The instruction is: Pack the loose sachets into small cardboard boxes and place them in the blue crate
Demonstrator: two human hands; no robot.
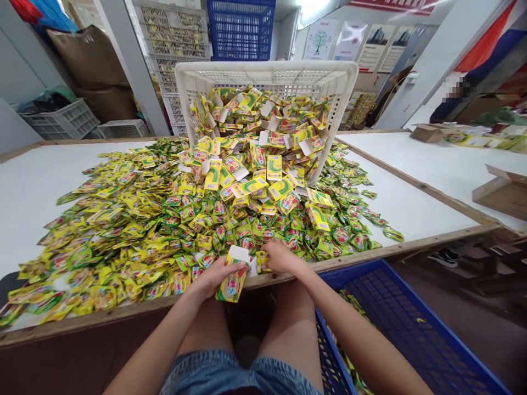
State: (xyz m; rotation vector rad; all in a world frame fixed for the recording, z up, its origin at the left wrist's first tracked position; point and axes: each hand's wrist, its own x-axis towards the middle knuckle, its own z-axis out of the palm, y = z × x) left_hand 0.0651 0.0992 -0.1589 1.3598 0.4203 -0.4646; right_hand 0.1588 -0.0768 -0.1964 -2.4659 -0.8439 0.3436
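My left hand (pixel 218 272) is closed around a small yellow and green carton (pixel 232 282), its white top flap standing open. To its right, my right hand (pixel 280 257) has its fingers curled down onto a small yellow sachet (pixel 262 261) at the near edge of the table; part of the sachet is hidden by the fingers. Just beyond both hands spreads a heap of glossy green and yellow sachets (pixel 185 211). Behind the heap, a white plastic crate (pixel 267 67) lies tipped towards me, with many cartons (pixel 274 167) spilling from it onto the sachets.
A wooden rim (pixel 164 300) borders the white table (pixel 28 175). By my right leg stands a blue crate (pixel 415 312) with yellow packs in it. Brown cardboard boxes (pixel 504 192) are on the adjoining table at right, where another person (pixel 461 90) is partly visible. Stacked crates (pixel 175 33) stand behind.
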